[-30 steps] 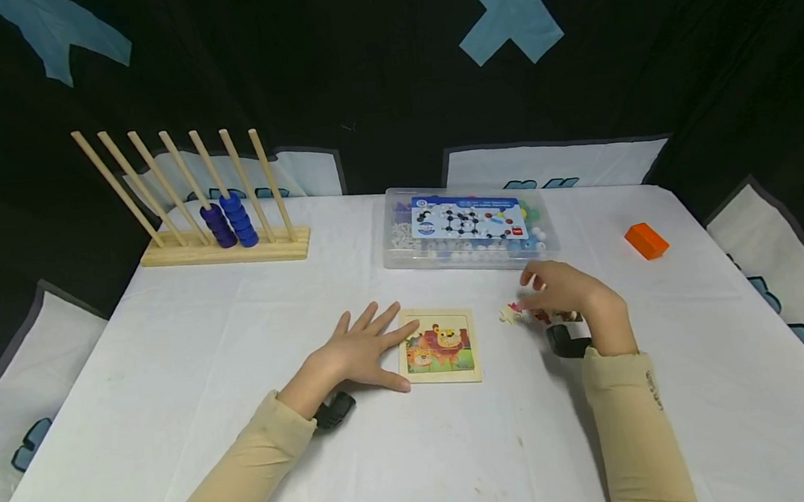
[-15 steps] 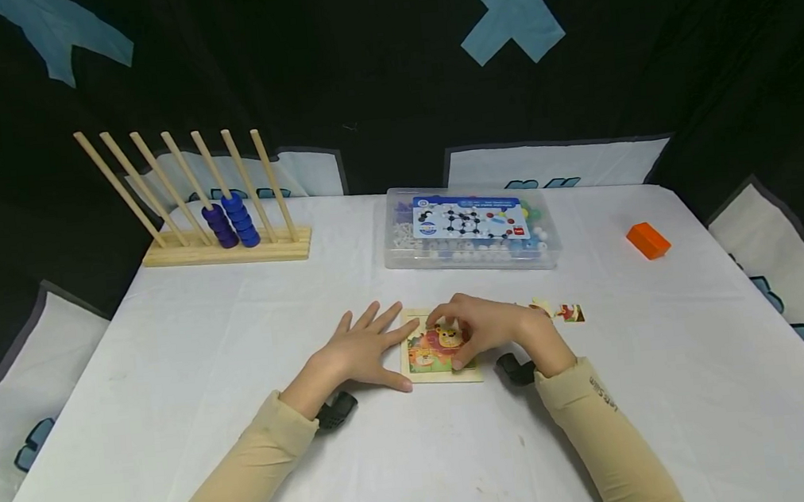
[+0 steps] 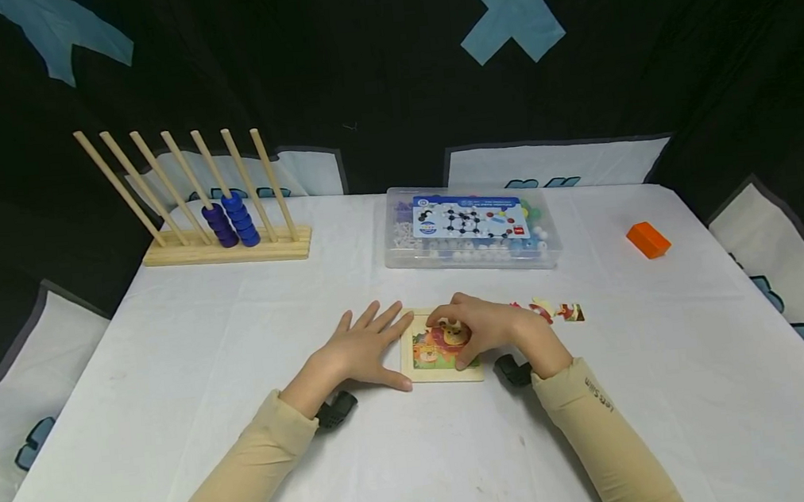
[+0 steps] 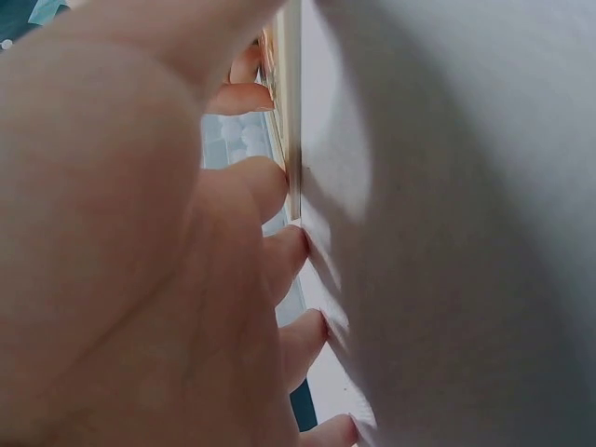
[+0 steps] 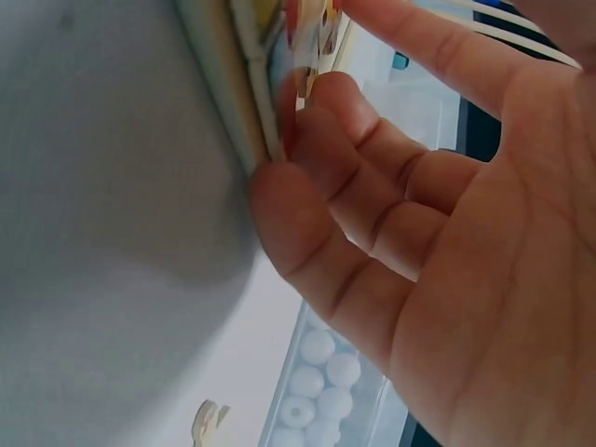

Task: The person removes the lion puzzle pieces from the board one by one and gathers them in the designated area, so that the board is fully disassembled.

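A small wooden jigsaw puzzle board (image 3: 443,376) with a pale rim lies mid-table, showing a lion picture. My left hand (image 3: 357,354) rests spread flat beside it, index fingertip at the upper left of its rim; in the left wrist view, the board's edge (image 4: 294,121) stands close by the fingers. My right hand (image 3: 486,330) reaches over the board from the right, thumb low and fingers curled at the top. It pinches lion-picture puzzle pieces (image 3: 446,343), partly hidden by the hand. In the right wrist view, a thin red-edged piece (image 5: 292,88) shows by the fingertips.
Several loose puzzle pieces (image 3: 569,313) lie right of the board, partly behind my right hand. A clear plastic box (image 3: 470,253) of molecule-model parts stands behind. An orange block (image 3: 648,240) sits far right, and a wooden peg abacus (image 3: 230,252) at back left.
My right hand has come left from the loose pieces to the board. In the last half second the lion picture has shifted slightly right within the rim. The left hand has stayed put.
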{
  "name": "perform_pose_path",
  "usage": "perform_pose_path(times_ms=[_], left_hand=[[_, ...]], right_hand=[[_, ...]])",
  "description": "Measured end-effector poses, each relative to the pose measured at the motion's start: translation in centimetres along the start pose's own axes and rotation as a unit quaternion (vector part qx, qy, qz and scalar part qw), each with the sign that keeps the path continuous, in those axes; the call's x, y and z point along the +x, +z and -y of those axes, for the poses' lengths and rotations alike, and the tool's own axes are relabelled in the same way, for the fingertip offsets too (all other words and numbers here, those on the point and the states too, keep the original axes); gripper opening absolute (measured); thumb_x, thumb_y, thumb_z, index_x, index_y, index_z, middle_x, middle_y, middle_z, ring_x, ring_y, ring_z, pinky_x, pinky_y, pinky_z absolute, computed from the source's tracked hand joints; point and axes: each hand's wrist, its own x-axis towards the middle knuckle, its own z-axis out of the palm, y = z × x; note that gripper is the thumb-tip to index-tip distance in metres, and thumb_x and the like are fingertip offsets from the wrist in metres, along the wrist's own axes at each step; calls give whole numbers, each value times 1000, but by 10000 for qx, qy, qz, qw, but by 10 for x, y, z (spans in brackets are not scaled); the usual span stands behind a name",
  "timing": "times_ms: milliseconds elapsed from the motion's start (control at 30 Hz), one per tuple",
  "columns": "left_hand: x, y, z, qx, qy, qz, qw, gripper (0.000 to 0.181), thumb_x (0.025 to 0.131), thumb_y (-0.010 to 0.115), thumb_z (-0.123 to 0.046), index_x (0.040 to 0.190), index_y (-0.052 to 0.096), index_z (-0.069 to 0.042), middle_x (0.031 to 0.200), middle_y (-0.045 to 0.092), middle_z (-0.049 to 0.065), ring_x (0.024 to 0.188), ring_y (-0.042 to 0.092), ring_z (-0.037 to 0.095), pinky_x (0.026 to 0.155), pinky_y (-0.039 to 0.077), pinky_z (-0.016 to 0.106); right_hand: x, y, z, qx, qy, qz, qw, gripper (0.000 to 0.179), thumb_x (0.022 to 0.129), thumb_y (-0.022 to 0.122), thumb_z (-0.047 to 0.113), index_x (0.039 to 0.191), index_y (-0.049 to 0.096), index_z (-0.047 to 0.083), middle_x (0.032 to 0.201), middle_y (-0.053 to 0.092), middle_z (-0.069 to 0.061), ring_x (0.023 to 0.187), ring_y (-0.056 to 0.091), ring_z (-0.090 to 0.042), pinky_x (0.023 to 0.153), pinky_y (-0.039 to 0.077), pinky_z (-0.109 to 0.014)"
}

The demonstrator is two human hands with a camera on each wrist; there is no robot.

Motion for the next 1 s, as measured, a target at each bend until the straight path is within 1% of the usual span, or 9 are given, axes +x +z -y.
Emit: perform_pose_path(times_ms=[233,467,733,867,900,933,1000], left_hand=[[0,0,0,-11,19,-38,10000,103,68,61,-66,147,14,-19,151,4,3,136,0,32,101,5,61],[-1,-1,0,-21,45,-12,10000,103,69,61,-66,147,14,-19,151,4,3,136,0,32,101,5,61],[-1,-2,-1,-1,24,23,10000,102,69,61,-65,147,13,-19,151,3,2,136,-1,32,101,5,61],[-2,-2,-1,-53,9,34,10000,103,70,62,-65,147,13,-17,151,3,2,136,-1,32,101,5,60],[-1,-2,0,-68,6,36,10000,103,70,61,-65,147,12,-17,151,3,3,136,-1,32,101,5,60],[0,2,2,-143,72,-38,9999,105,69,60,-67,147,11,-17,152,2,2,136,-1,32,101,4,61],[0,2,2,-153,87,-48,9998,105,69,60,-67,147,11,-15,152,2,3,136,-1,32,101,4,60]], right_hand=[[1,1,2,-52,37,-29,10000,61,72,78,22,126,50,19,106,43,-5,90,46,-17,79,41,-34],[3,1,2,-66,-89,-57,9999,60,72,77,22,126,50,17,104,44,-5,83,46,-16,75,41,-31],[1,2,3,-156,-108,-107,9998,59,74,76,25,126,50,17,106,45,-5,88,45,-17,77,41,-34],[0,4,7,-235,-108,-126,9996,62,76,74,30,130,47,16,109,44,-6,93,43,-18,81,40,-36],[1,5,8,-251,-125,-128,9995,63,76,73,30,131,46,16,109,43,-6,94,43,-18,81,40,-37],[2,6,9,-262,-131,-121,9995,64,76,73,30,132,45,16,110,43,-7,95,42,-18,81,40,-36],[3,8,10,-286,-163,-120,9994,66,76,74,28,134,44,16,109,42,-6,93,41,-17,79,40,-35]])
